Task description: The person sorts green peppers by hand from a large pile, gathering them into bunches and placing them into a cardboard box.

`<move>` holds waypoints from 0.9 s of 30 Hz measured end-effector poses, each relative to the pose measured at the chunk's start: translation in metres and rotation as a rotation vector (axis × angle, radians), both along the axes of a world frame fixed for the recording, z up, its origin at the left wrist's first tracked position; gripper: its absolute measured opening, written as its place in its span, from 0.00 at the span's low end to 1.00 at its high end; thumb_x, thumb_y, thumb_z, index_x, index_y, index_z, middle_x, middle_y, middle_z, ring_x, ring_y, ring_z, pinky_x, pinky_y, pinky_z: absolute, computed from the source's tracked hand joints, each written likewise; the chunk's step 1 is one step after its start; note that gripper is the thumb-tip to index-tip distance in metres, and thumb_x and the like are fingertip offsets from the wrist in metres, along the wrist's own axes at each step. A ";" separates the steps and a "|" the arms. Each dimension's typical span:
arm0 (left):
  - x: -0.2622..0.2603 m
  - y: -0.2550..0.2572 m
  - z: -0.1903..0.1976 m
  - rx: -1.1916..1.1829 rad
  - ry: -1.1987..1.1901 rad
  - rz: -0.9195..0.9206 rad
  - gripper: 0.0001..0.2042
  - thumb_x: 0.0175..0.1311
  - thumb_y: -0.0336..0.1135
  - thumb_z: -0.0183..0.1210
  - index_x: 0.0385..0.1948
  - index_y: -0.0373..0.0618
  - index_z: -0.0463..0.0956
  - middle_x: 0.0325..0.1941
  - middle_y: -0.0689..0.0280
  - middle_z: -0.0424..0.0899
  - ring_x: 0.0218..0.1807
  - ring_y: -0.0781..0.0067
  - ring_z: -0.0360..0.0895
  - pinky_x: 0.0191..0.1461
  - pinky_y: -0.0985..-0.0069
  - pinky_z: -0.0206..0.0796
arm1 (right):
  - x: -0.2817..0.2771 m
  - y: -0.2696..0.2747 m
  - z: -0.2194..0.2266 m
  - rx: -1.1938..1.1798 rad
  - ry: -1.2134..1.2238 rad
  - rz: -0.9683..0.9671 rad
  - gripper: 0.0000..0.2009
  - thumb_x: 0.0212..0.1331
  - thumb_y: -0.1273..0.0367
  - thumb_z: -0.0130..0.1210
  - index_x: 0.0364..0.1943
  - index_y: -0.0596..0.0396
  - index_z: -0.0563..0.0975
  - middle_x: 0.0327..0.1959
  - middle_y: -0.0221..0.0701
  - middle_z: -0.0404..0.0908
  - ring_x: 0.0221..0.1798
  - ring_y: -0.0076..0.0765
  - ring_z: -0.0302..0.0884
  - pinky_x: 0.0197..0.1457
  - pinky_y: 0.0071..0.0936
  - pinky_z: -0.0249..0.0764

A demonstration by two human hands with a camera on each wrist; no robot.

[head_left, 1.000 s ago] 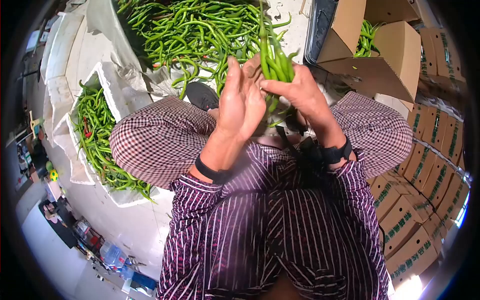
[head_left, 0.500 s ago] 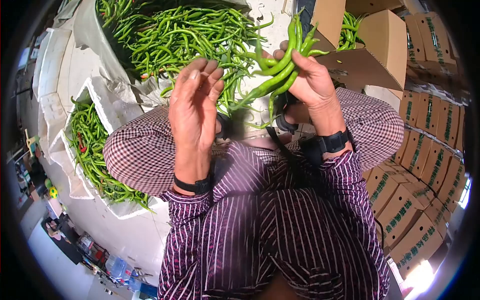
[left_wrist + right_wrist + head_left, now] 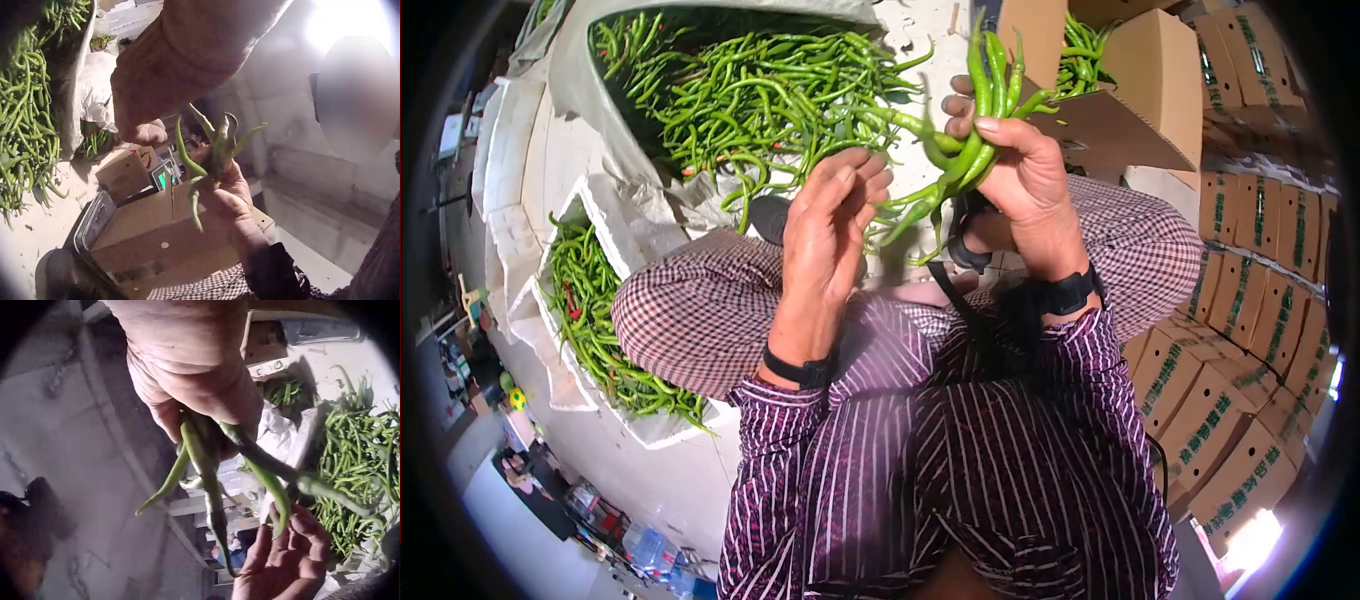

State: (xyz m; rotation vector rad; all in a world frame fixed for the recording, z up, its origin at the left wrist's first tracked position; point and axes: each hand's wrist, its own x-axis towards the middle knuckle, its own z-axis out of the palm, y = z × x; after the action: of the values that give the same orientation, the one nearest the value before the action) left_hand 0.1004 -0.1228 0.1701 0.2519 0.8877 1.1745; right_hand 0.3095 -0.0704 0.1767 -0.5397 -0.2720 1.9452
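My right hand [image 3: 1030, 190] grips a bunch of long green peppers [image 3: 972, 155], thumb across them, with ends sticking out above and to the lower left. Beside the lower-left pepper tips is my left hand [image 3: 825, 235], its fingers loosely bent and holding nothing. The left wrist view has the right hand [image 3: 234, 200] around the peppers [image 3: 219, 153]. Peppers [image 3: 203, 459] hang out of the right hand [image 3: 194, 362] in the right wrist view, and the left hand [image 3: 284, 565] is by one tip; whether it touches is unclear.
A large pile of green peppers [image 3: 750, 95] lies ahead on a pale sheet [image 3: 575, 60]. To the left stands a white box [image 3: 615, 215] of peppers. An open carton [image 3: 1155, 75] with peppers is at upper right, near stacked cartons [image 3: 1235, 300].
The hands were close together at the bunch, then the left hand moved away to the left. It has since come back right, near the pepper tips. The right hand has kept its grip.
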 end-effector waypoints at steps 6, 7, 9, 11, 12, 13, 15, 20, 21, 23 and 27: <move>0.002 -0.007 0.042 -0.007 -0.026 -0.034 0.15 0.65 0.28 0.52 0.51 0.33 0.67 0.43 0.59 0.75 0.44 0.69 0.76 0.47 0.79 0.72 | 0.059 -0.014 0.113 0.093 -0.266 -0.127 0.21 0.57 0.75 0.52 0.55 0.70 0.67 0.38 0.38 0.78 0.37 0.33 0.79 0.45 0.31 0.78; -0.002 -0.009 0.050 0.003 -0.047 -0.045 0.15 0.65 0.28 0.52 0.52 0.32 0.67 0.43 0.59 0.75 0.43 0.70 0.76 0.46 0.79 0.73 | 0.075 -0.013 0.132 0.116 -0.316 -0.150 0.21 0.56 0.74 0.52 0.55 0.71 0.67 0.36 0.38 0.78 0.37 0.32 0.79 0.43 0.31 0.79; -0.010 -0.011 0.069 0.001 -0.052 -0.075 0.16 0.65 0.27 0.52 0.52 0.33 0.65 0.39 0.63 0.74 0.39 0.70 0.76 0.44 0.78 0.74 | 0.123 0.001 0.157 0.168 -0.375 -0.094 0.21 0.55 0.73 0.52 0.53 0.72 0.68 0.34 0.38 0.78 0.34 0.30 0.79 0.41 0.31 0.80; -0.017 -0.012 0.090 0.033 0.083 -0.075 0.17 0.64 0.28 0.53 0.53 0.33 0.65 0.37 0.65 0.73 0.38 0.72 0.74 0.40 0.79 0.73 | 0.173 0.028 0.164 0.183 -0.408 0.023 0.19 0.57 0.72 0.52 0.51 0.71 0.69 0.33 0.38 0.77 0.36 0.28 0.78 0.46 0.28 0.79; -0.020 -0.013 0.099 0.042 0.125 -0.046 0.16 0.64 0.29 0.53 0.51 0.33 0.66 0.35 0.65 0.73 0.37 0.73 0.74 0.39 0.80 0.70 | 0.193 0.046 0.158 0.199 -0.472 -0.036 0.19 0.57 0.72 0.53 0.51 0.70 0.69 0.33 0.37 0.77 0.35 0.28 0.78 0.45 0.27 0.80; -0.023 -0.012 0.108 0.051 0.167 -0.014 0.15 0.63 0.29 0.53 0.49 0.33 0.67 0.34 0.64 0.73 0.35 0.74 0.73 0.37 0.81 0.68 | 0.201 0.062 0.154 0.214 -0.536 -0.095 0.19 0.58 0.73 0.53 0.52 0.70 0.69 0.33 0.36 0.77 0.34 0.28 0.77 0.45 0.26 0.80; -0.030 -0.009 0.124 0.118 0.266 -0.011 0.17 0.62 0.32 0.55 0.49 0.33 0.67 0.35 0.65 0.73 0.33 0.78 0.70 0.37 0.83 0.66 | 0.206 0.085 0.144 0.135 -0.819 -0.237 0.17 0.57 0.72 0.57 0.48 0.67 0.72 0.31 0.34 0.78 0.30 0.25 0.77 0.39 0.20 0.78; -0.101 0.008 0.147 0.181 0.679 0.152 0.21 0.62 0.34 0.55 0.54 0.32 0.65 0.38 0.68 0.70 0.35 0.82 0.68 0.38 0.84 0.64 | 0.312 0.152 0.060 0.105 -0.943 -0.274 0.11 0.56 0.68 0.61 0.39 0.60 0.77 0.29 0.29 0.79 0.28 0.19 0.75 0.41 0.21 0.75; -0.119 0.008 0.149 0.155 0.732 0.196 0.23 0.63 0.34 0.55 0.56 0.32 0.63 0.39 0.69 0.69 0.35 0.82 0.67 0.39 0.85 0.64 | 0.308 0.149 0.059 0.116 -0.928 -0.302 0.11 0.56 0.68 0.61 0.40 0.59 0.77 0.31 0.29 0.79 0.30 0.19 0.76 0.42 0.23 0.75; -0.169 0.004 0.131 0.221 0.590 0.083 0.24 0.65 0.32 0.52 0.60 0.32 0.58 0.37 0.70 0.69 0.32 0.84 0.64 0.39 0.87 0.62 | 0.234 0.084 0.116 0.498 -0.824 -0.145 0.16 0.60 0.63 0.57 0.48 0.58 0.75 0.44 0.33 0.79 0.46 0.25 0.78 0.48 0.21 0.73; -0.159 0.008 0.075 -0.135 0.884 0.143 0.13 0.63 0.25 0.51 0.49 0.33 0.71 0.38 0.62 0.75 0.30 0.79 0.69 0.36 0.86 0.64 | 0.155 0.027 0.145 0.332 -1.359 -0.033 0.23 0.62 0.59 0.50 0.57 0.59 0.71 0.51 0.36 0.77 0.44 0.24 0.77 0.45 0.19 0.71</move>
State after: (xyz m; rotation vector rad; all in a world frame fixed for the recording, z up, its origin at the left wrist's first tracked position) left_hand -0.0584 -0.1151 0.2454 0.6293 1.7714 1.1226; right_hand 0.4641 -0.0434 0.3214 -1.5403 -1.3708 1.1651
